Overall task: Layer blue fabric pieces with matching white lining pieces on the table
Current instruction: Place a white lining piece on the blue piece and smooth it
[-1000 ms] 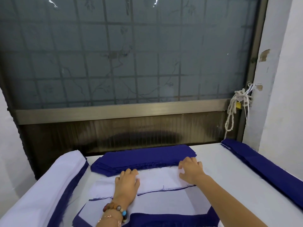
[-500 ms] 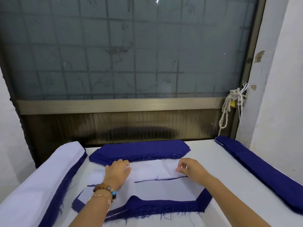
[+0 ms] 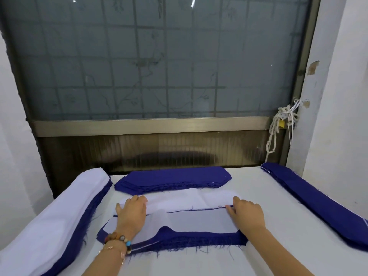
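1. Fabric lies in a long pile [image 3: 65,212] down the left edge of the white table [image 3: 264,198]: white lining pieces on top, blue pieces showing along the pile's right side.
2. The left hand [image 3: 131,215] lies palm down on the left end of a white lining piece [image 3: 191,201], fingers straight and close together, clamped on nothing. A beaded bracelet [image 3: 119,239] and a thin chain circle its wrist.
3. Under both hands sits the layered stack in work: a blue fabric piece [image 3: 199,239] with a frayed near edge, and a pale lining piece [image 3: 199,219] lying on it, leaving a blue border along the near side.
4. A stack of blue pieces [image 3: 173,179] lies just beyond, at the far edge below the window [image 3: 159,56].
5. The right hand [image 3: 247,216] presses the right end of the white lining piece, fingers slightly spread and flat, gripping nothing.
6. Another long blue pile [image 3: 318,202] runs along the table's right edge.
7. A knotted white rope [image 3: 278,126] hangs at the window frame's right side.
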Motion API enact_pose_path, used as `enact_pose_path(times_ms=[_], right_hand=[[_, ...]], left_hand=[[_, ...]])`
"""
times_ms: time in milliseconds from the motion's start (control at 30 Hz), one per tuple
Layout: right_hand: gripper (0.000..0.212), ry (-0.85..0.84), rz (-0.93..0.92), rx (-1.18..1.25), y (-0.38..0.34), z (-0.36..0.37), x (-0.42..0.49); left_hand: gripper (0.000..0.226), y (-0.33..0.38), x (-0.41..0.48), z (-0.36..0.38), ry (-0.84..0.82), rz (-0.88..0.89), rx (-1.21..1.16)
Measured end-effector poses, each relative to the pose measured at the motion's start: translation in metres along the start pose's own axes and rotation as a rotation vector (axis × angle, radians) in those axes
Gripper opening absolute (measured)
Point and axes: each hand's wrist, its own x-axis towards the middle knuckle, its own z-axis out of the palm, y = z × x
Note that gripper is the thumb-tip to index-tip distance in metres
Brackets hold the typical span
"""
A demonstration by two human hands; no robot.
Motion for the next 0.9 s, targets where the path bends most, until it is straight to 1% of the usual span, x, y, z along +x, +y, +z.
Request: enact_pose_path(times_ms=[67,133,267,433,500,600,667,767,833,900], right_hand=[[0.032,-0.019,0.019,-0.010,-0.001,0.001,0.000],[0.033,-0.024,0.060,0.030,-0.001,0.003,0.001],[0.046,-0.032,0.187,0.051,0.004,0.008,0.002],[0.053,-0.080,0.213,0.025,0.005,0.010,0.003],[0.052,-0.098,0.239,0.115,0.006,0.010,0.003],[0.051,-0.153,0.309,0.462,0.018,0.009,0.004],[0.046,-0.183,0.319,0.583,0.027,0.009,0.004],[0.039,-0.222,0.305,0.523,0.031,0.009,0.005],[0.042,-0.231,0.302,0.484,0.028,0.008,0.006],[0.045,-0.205,0.314,0.498,0.026,0.007,0.007]], left_hand=[[0.030,0.000,-0.001,0.000,0.008,0.000,-0.026],[0.029,0.001,-0.001,0.000,0.008,0.003,-0.034],[0.027,0.001,-0.001,0.000,0.008,0.019,-0.034],[0.027,0.001,-0.001,0.001,0.014,0.034,-0.022],[0.027,0.001,-0.002,0.003,0.020,0.039,-0.027],[0.027,0.000,-0.002,0.004,0.026,0.045,-0.028],[0.028,0.001,-0.001,0.005,0.024,0.046,-0.022],[0.027,0.001,-0.001,0.005,0.025,0.047,-0.011],[0.027,0.001,-0.001,0.003,0.016,0.051,-0.002],[0.026,0.000,0.001,0.001,-0.005,0.057,0.004]])
